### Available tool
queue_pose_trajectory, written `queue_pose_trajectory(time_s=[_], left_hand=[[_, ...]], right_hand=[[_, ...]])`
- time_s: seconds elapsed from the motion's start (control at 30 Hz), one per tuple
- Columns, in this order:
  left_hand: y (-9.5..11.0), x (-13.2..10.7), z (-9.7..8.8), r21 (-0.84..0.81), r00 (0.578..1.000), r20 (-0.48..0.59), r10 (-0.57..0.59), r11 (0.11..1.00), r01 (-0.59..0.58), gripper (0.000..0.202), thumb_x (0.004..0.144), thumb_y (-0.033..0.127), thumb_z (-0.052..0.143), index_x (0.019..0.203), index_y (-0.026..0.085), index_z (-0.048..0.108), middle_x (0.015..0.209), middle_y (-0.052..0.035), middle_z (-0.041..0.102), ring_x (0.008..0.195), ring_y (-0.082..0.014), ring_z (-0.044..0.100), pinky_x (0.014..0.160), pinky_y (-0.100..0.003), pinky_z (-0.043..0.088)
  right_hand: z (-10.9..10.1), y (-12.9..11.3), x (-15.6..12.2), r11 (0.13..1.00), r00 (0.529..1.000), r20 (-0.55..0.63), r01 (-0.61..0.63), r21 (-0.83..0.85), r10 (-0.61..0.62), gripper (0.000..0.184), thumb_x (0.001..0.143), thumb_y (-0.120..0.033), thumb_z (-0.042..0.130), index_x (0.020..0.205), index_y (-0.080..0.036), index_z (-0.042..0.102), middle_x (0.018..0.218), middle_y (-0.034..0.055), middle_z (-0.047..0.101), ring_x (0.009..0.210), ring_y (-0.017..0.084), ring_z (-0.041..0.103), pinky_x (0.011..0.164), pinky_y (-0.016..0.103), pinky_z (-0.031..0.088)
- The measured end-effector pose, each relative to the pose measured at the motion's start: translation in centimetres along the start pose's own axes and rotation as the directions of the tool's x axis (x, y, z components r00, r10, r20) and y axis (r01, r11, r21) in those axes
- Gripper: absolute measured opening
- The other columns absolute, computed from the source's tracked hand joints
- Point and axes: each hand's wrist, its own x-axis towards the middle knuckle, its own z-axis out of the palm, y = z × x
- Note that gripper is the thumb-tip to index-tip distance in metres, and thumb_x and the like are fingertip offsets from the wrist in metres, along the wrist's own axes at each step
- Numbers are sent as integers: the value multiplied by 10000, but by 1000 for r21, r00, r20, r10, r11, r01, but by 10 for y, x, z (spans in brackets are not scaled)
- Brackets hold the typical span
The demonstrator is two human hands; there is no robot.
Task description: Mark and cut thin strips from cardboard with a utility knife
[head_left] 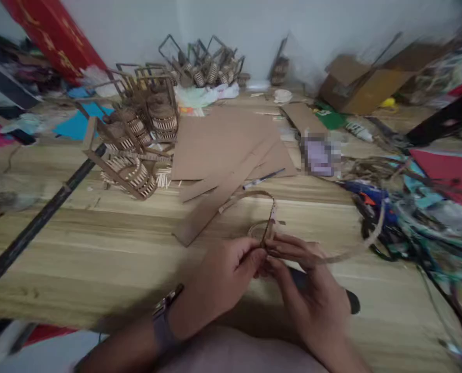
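Observation:
In the head view, a thin brown strip of what looks like cardboard loops up from between my two hands. A small ring-like part of brown strip shows just above the fingertips. My left hand, with a watch on its wrist, is closed in a pinch on the strip. Close against it, my right hand pinches the strip too. Another length of pale strip curves out to the right from behind the right hand. Beneath that hand lies a dark handle; the rest of it is hidden.
Cardboard sheets, a long cardboard piece and a pen lie ahead. Small bucket-like models with tall handles stand at the left. A glue gun with tangled cords is at the right, near a cardboard box.

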Motion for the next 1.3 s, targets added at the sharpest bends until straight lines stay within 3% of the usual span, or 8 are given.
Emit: queue_pose_trajectory(time_s=[0.13, 0.3, 0.37, 0.5, 0.73, 0.97, 1.1, 1.3], left_hand=[[-3, -2, 2, 6, 999, 2, 33, 999, -33, 288, 1009, 338, 466, 891, 178, 674, 828, -21, 745, 774, -155, 708, 681, -236, 502], [-2, -5, 3, 0, 997, 36, 74, 997, -74, 267, 1018, 294, 458, 910, 184, 676, 833, -12, 767, 756, -136, 724, 686, -216, 505], [-1, -6, 2, 5, 997, 48, 63, 998, -63, 260, 1017, 288, 459, 942, 187, 686, 848, -12, 774, 770, -138, 728, 693, -216, 508], [0, -4, 0, 49, 999, 25, 43, 998, -44, 260, 1000, 347, 505, 995, 185, 709, 886, -21, 771, 799, -155, 713, 690, -230, 496], [2, -2, 8, 32, 999, -20, 44, 999, -44, 284, 994, 316, 474, 889, 178, 699, 798, -20, 743, 726, -143, 685, 640, -220, 470], [1, -5, 9, 19, 993, 45, 109, 994, -109, 285, 1017, 321, 463, 934, 184, 699, 858, -19, 773, 783, -145, 717, 687, -219, 487], [1, -2, 8, -19, 997, 25, 70, 997, -70, 250, 980, 368, 546, 967, 185, 715, 881, -18, 769, 791, -149, 703, 677, -217, 479], [0, 2, 12, -99, 999, 25, 43, 994, -40, 313, 1005, 376, 483, 1009, 182, 728, 827, -21, 744, 752, -147, 694, 669, -214, 509]], right_hand=[[-3, 1, 0, 998, 998, -17, 54, -15, -55, 97, 970, -178, 577, 1041, -232, 615, 986, 25, 751, 1006, 175, 675, 882, 341, 459], [1, 4, -7, 978, 985, -64, -153, 142, 163, 80, 969, -213, 584, 1007, -257, 639, 989, 21, 734, 978, 183, 682, 828, 343, 508], [1, 4, -8, 971, 980, -61, -175, 162, 187, 84, 977, -219, 570, 988, -261, 643, 980, 20, 732, 963, 184, 687, 818, 349, 514], [-2, 2, -5, 995, 997, -50, -61, 83, 65, 84, 979, -201, 565, 1013, -243, 629, 968, 26, 739, 971, 186, 689, 849, 364, 483], [-7, 1, -2, 988, 992, -30, 118, -98, -121, 87, 994, -196, 542, 1040, -221, 611, 956, 39, 767, 966, 186, 692, 869, 367, 416], [-6, 1, -11, 980, 976, -132, -160, 115, 175, 87, 985, -212, 566, 995, -263, 635, 957, 9, 755, 988, 175, 701, 862, 350, 468], [-8, 1, -11, 996, 995, -80, -53, 73, 58, 120, 964, -173, 582, 1041, -251, 633, 971, 15, 763, 983, 183, 703, 862, 361, 461], [-9, 1, -8, 997, 997, -65, 26, -68, -31, 74, 988, -207, 555, 1029, -241, 606, 974, 31, 784, 974, 202, 709, 876, 390, 422]])
